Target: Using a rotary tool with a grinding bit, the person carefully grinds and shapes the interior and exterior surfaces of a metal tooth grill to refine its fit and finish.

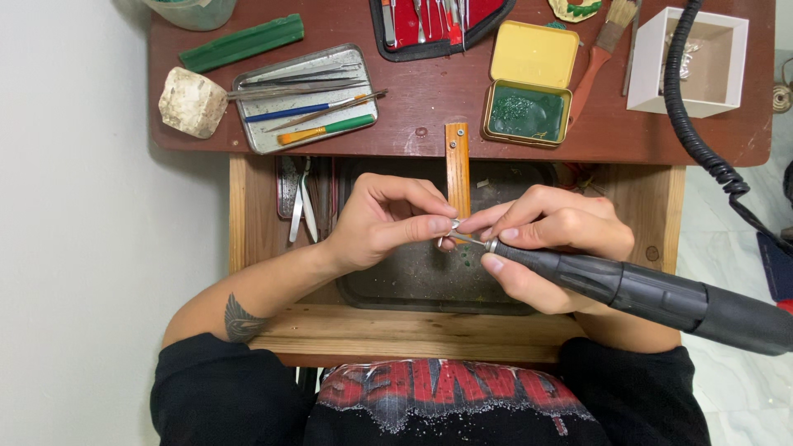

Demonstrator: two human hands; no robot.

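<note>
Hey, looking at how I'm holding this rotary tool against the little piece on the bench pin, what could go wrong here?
The rotary tool tip works right beside the left hand fingertips pinching the small metal piece, so a slip might nick them. The piece, gripped only by fingers, may jump free into the tray below. The coiled cable hangs near the white box and might snag it.

- The wooden bench pin (457, 169) projects from the desk edge (372, 144) toward the person.
- Left of the pin, on the desk: metal tray (252, 136) holding tools.
- Right of the pin: open tin (529, 111).
- Below the pin: dark catch tray (388, 285).
- Both hands meet at the pin's tip.
</note>
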